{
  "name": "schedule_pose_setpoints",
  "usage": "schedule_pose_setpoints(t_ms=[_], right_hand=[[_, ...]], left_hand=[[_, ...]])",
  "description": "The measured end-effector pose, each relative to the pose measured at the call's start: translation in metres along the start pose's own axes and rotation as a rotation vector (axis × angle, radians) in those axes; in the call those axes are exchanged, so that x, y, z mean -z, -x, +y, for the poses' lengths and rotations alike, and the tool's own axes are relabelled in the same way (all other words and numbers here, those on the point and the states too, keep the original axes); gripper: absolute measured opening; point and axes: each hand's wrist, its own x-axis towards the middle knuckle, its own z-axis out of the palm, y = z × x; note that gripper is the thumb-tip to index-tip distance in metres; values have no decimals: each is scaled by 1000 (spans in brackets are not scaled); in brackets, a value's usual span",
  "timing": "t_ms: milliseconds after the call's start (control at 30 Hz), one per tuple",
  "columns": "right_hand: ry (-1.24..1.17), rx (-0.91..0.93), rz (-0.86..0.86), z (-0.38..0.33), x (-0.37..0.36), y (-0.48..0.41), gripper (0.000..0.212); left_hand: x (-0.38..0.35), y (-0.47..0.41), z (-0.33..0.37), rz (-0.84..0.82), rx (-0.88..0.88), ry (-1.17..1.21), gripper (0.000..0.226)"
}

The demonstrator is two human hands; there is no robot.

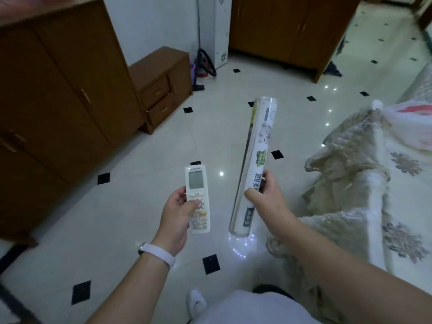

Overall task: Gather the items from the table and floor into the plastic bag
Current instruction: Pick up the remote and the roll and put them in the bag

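Note:
My left hand (178, 215) grips a white remote control (196, 197) with a grey screen, thumb resting on its buttons, held above the tiled floor. My right hand (266, 195) holds a long clear plastic tube (253, 160) with a rolled white printed sheet inside, gripped near its lower end and tilted up and away from me. A white plastic bag (411, 123) with red print lies on the covered sofa at the right edge, well beyond both hands.
The sofa (364, 188) with a patterned beige cover fills the right side. A brown wardrobe (58, 101) and a low drawer cabinet (163, 90) stand at left. A vacuum cleaner (205, 64) sits by the far wall. White floor tiles (131, 206) with black diamonds spread between.

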Motion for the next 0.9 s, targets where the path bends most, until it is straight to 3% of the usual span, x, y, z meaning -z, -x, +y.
schedule_pose_setpoints(t_ms=[200, 400, 667, 900], right_hand=[[-121, -10, 9, -18, -8, -48, 37], [-100, -2, 35, -15, 0, -128, 37], [-206, -43, 97, -28, 48, -281, 36], [-210, -29, 247, -59, 146, -374, 37]], left_hand=[[-1, -66, 35, -37, -6, 45, 40], [-34, -142, 57, -40, -3, -64, 46], [-124, -262, 106, 1, -60, -170, 44], [-239, -358, 138, -123, -73, -226, 44]])
